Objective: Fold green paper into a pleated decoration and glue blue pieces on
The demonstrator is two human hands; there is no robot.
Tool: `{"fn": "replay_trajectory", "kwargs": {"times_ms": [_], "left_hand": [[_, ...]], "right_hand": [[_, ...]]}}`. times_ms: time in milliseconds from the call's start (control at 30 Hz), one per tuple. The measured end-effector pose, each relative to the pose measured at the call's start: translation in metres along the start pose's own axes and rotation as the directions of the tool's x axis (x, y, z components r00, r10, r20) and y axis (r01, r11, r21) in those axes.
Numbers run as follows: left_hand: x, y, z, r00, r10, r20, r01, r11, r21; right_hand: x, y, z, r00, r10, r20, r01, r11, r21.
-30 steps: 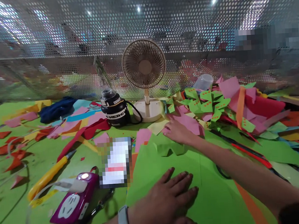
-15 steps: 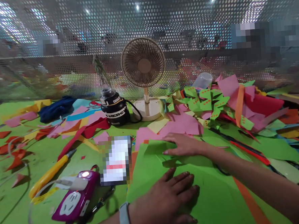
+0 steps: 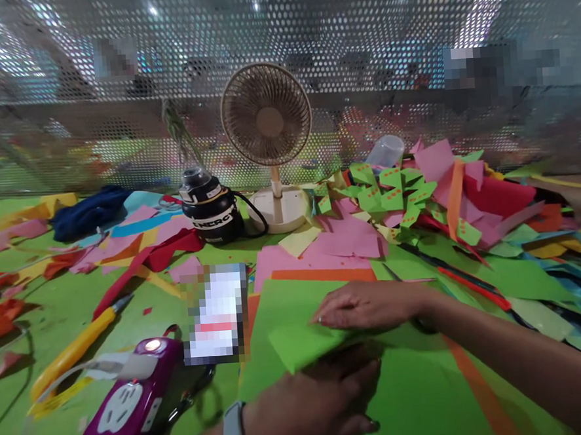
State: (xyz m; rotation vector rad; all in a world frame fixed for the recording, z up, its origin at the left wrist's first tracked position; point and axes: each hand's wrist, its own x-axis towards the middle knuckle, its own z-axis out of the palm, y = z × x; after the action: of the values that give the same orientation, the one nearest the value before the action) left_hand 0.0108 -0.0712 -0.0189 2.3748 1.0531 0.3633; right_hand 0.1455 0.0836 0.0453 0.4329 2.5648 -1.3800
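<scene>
A sheet of green paper (image 3: pixel 276 310) lies before me, its far part bent over toward me into a raised flap. My right hand (image 3: pixel 369 304) is on this flap, fingers together and thumb tip against the paper. Below it my left hand (image 3: pixel 307 407), with a grey band at the wrist, lies low over the green paper. Its fingers stretch to the right, partly shaded and partly hidden under the flap's edge. Orange paper (image 3: pixel 323 276) and pink paper (image 3: pixel 268 261) show beyond the green sheet.
Left of the paper are a phone (image 3: pixel 217 314), a purple device (image 3: pixel 134 391) with a cable and a yellow-handled cutter (image 3: pixel 77 349). A black bottle (image 3: pixel 211 212) and a fan (image 3: pixel 269 120) stand behind. Paper scraps (image 3: pixel 436 189) pile up at right, near red-handled scissors (image 3: pixel 476 288).
My right hand has come nearer to me, bringing the green flap over toward my left hand. My left hand has shifted slightly down. The view has turned a little to the right.
</scene>
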Motion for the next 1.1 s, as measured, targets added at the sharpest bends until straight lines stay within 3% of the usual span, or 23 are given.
{"fn": "replay_trajectory", "kwargs": {"times_ms": [67,133,233,367,533,633,800,933,1100], "left_hand": [[0.002,0.001,-0.003,0.999,-0.005,0.041,0.004,1.0,0.009],[0.003,0.001,-0.005,0.997,-0.004,0.071,0.002,1.0,0.029],[0.003,0.001,-0.006,0.998,0.005,0.063,-0.007,0.999,0.034],[0.003,0.005,-0.008,0.995,-0.022,0.095,0.016,0.998,0.059],[0.006,0.009,-0.012,0.992,-0.047,0.116,0.033,0.992,0.124],[0.006,0.006,-0.01,0.994,-0.034,0.102,0.022,0.994,0.108],[0.003,-0.003,-0.004,0.98,-0.167,0.11,0.157,0.983,0.094],[0.0,-0.009,-0.002,0.982,-0.168,0.083,0.163,0.984,0.069],[0.001,-0.011,-0.004,0.981,-0.166,0.099,0.161,0.985,0.059]], "right_hand": [[0.005,0.013,-0.004,0.983,0.093,-0.158,-0.113,0.986,-0.121],[0.009,0.027,-0.006,0.926,0.162,-0.341,-0.243,0.947,-0.212],[0.012,0.041,-0.009,0.866,0.189,-0.462,-0.34,0.901,-0.268],[0.015,0.047,-0.017,0.864,0.225,-0.451,-0.373,0.887,-0.273],[0.022,0.056,-0.028,0.922,0.202,-0.331,-0.291,0.925,-0.246],[0.024,0.059,-0.028,0.926,0.169,-0.339,-0.257,0.938,-0.234],[0.024,0.058,-0.026,0.892,0.146,-0.428,-0.258,0.941,-0.218],[0.023,0.057,-0.027,0.881,0.152,-0.448,-0.264,0.944,-0.198],[0.015,0.062,-0.037,0.797,0.197,-0.571,-0.355,0.917,-0.18]]}}
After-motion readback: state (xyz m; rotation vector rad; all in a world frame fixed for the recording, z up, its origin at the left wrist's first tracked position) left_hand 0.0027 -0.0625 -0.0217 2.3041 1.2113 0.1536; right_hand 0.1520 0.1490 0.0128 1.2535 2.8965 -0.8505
